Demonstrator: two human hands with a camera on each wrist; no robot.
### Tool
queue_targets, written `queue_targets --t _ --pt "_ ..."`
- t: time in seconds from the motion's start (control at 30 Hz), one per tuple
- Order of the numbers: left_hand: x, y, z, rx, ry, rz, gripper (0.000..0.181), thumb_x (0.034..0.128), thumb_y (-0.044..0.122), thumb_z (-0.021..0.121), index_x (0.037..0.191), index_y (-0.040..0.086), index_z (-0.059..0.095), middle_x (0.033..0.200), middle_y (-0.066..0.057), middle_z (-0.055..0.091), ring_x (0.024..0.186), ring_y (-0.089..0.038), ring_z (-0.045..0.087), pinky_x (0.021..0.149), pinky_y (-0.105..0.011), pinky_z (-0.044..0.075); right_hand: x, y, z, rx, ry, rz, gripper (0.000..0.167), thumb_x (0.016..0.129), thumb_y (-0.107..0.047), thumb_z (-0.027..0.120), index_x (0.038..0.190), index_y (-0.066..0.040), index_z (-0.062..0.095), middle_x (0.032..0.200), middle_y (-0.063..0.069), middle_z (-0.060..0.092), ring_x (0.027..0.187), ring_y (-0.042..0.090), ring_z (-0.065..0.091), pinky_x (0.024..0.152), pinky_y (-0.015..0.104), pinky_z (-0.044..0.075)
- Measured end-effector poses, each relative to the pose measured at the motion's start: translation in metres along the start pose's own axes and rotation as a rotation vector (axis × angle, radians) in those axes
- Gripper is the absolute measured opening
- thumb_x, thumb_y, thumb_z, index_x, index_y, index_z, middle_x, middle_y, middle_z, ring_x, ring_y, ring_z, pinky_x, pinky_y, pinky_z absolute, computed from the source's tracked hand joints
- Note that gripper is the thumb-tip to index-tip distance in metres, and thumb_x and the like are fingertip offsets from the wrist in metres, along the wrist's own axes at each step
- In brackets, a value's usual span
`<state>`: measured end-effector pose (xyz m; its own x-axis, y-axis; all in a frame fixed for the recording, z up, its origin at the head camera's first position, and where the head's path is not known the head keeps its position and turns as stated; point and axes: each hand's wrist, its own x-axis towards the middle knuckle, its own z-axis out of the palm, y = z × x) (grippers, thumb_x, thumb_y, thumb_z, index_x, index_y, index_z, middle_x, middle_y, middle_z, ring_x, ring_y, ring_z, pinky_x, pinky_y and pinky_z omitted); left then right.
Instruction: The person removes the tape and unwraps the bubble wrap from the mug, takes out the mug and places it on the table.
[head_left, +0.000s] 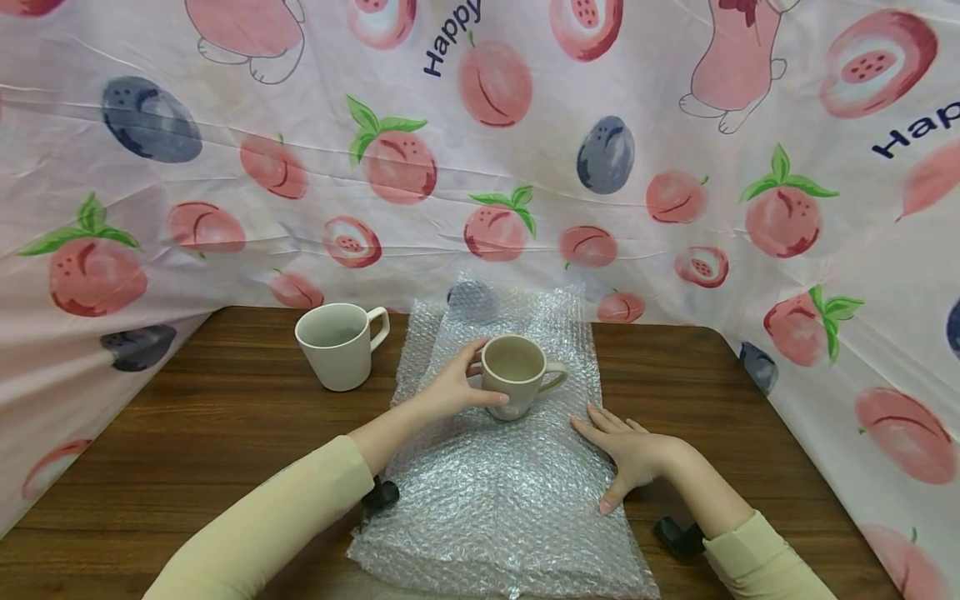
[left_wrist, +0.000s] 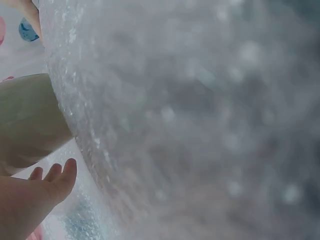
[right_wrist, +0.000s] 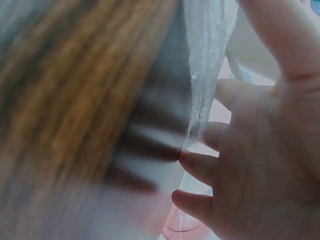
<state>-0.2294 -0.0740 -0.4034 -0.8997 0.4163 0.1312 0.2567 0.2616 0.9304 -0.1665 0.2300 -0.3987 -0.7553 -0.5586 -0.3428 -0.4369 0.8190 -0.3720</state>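
A beige mug [head_left: 513, 377] stands upright on a long sheet of bubble wrap [head_left: 502, 508], its handle turned to the right. My left hand [head_left: 453, 387] holds the mug from the left side, thumb at the front and fingers around the back. The left wrist view shows the mug's side [left_wrist: 27, 120] with fingers [left_wrist: 62, 180] beside it. On the wrap's right edge rests my right hand [head_left: 637, 454], its fingers spread and the thumb apart. In the right wrist view, the palm [right_wrist: 280, 155] is close to the edge of the wrap [right_wrist: 207, 55].
A white mug [head_left: 339, 354] stands on the brown wooden table [head_left: 247, 433], left of the wrap, with its handle to the right. Behind the table hangs a fruit-print cloth [head_left: 525, 158], which also covers both sides. The wrap reaches from the table's front to the cloth.
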Motion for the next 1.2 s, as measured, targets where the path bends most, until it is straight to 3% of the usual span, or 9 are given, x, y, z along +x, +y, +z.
queue_targets --t 0.3,0.57,0.8,1.2 --pt "0.0041 -0.0024 0.0027 -0.028 0.019 -0.021 0.102 0.0739 0.011 0.084 0.153 0.010 0.020 0.147 -0.017 0.036 0.130 -0.038 0.040 0.096 -0.051 0.042 -0.0003 -0.0008 -0.0013 0.003 -0.005 0.004 0.123 0.061 -0.047 0.086 0.154 -0.009 0.015 0.156 0.024 -0.002 0.142 0.042 0.000 0.108 0.063 0.006" --pt "0.0062 -0.0027 0.0046 -0.073 -0.039 0.011 0.099 0.0756 0.005 0.081 0.153 0.012 0.020 0.149 -0.017 0.032 0.129 -0.045 0.038 0.096 -0.054 0.041 0.0005 -0.0002 -0.0014 0.005 -0.004 0.011 0.123 0.060 -0.047 0.086 0.154 -0.010 0.015 0.157 0.023 -0.002 0.142 0.041 -0.001 0.107 0.063 0.006" --pt "0.0050 -0.0031 0.0063 -0.092 0.009 -0.010 0.095 0.0720 0.006 0.084 0.150 0.018 0.030 0.138 -0.014 0.044 0.122 -0.042 0.047 0.089 -0.046 0.048 0.0007 -0.0001 -0.0011 0.002 -0.003 0.008 0.123 0.060 -0.048 0.086 0.154 -0.010 0.015 0.156 0.023 -0.002 0.142 0.041 0.000 0.107 0.064 0.007" --pt "0.0049 -0.0025 0.0051 -0.095 0.019 -0.013 0.096 0.0690 0.004 0.086 0.148 0.020 0.034 0.134 -0.011 0.049 0.116 -0.039 0.053 0.083 -0.042 0.052 0.0007 0.0016 0.0007 -0.003 -0.002 -0.006 0.123 0.061 -0.048 0.085 0.154 -0.009 0.015 0.156 0.024 -0.001 0.141 0.042 0.001 0.106 0.065 0.009"
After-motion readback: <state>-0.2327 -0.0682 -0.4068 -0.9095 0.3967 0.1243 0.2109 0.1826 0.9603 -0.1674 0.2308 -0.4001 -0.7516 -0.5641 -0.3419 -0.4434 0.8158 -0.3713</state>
